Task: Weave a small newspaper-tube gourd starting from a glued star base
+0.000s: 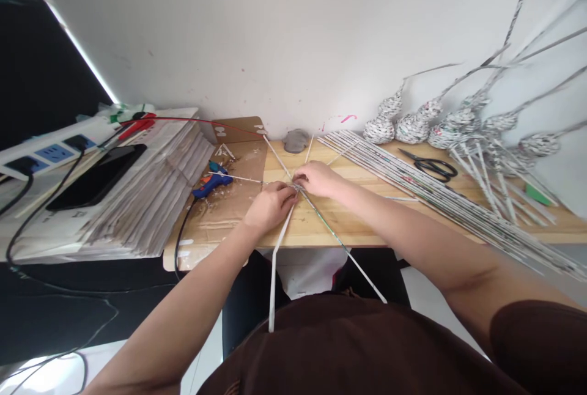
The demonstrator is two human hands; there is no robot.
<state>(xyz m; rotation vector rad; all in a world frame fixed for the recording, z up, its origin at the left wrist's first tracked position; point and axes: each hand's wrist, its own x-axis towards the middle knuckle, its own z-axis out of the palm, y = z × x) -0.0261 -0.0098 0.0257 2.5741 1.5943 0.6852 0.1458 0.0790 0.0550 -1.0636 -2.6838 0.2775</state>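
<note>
Several thin rolled paper sticks [328,224] cross one another at one point on the wooden table, spreading out like spokes. My left hand [274,204] pinches the crossing from the left, fingertips closed on the sticks. From the right, my right hand [316,178] curls its fingers over the same crossing and presses there. The fingers hide most of the centre, so how the sticks are joined cannot be made out. One bent white stick [274,273] reaches down to my lap, and another with green marks slants toward the front right.
A blue glue gun [213,182] lies on cardboard [206,224] at left. Beyond are stacked paper [151,211], a black phone [98,176] and a power strip [50,153]. A grey lump [296,140], paper sticks [413,181], black scissors [433,167] and woven gourd shapes [413,129] line the back and right.
</note>
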